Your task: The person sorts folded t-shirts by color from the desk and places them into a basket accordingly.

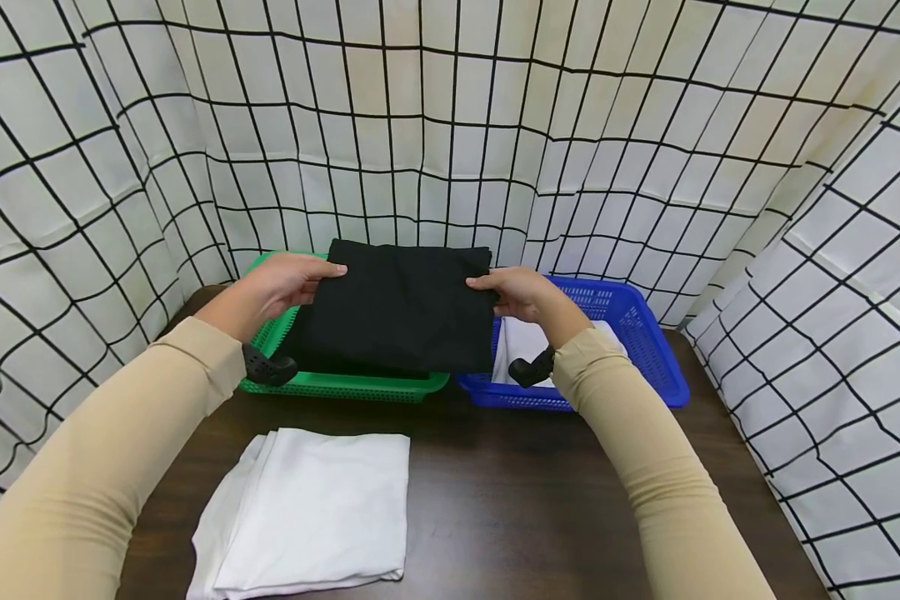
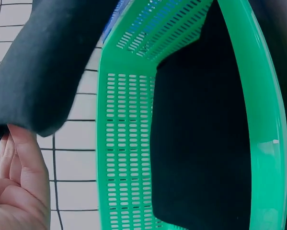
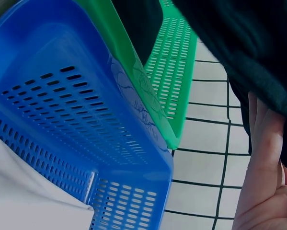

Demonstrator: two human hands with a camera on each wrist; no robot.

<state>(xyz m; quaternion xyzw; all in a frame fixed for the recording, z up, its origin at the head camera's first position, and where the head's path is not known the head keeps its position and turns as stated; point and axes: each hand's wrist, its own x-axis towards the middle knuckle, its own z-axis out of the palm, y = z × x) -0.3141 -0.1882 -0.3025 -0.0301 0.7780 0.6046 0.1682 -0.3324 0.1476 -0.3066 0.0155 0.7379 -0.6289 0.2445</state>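
A folded black cloth (image 1: 408,304) is held up by its two sides above the green basket (image 1: 330,385). My left hand (image 1: 281,283) pinches its left edge, thumb on top and fingers beneath. Its right edge is pinched by my right hand (image 1: 521,292) in the same way. In the left wrist view, another dark folded cloth (image 2: 200,134) lies inside the green basket, below the held one. The blue basket (image 1: 656,350) stands at the right, with a white cloth (image 1: 521,343) in it, partly hidden behind my right wrist.
A folded white cloth (image 1: 322,508) lies on the dark brown table (image 1: 517,500) at the front left. White curtain walls with a black grid (image 1: 450,108) enclose the back and both sides. The two baskets stand side by side against the back wall.
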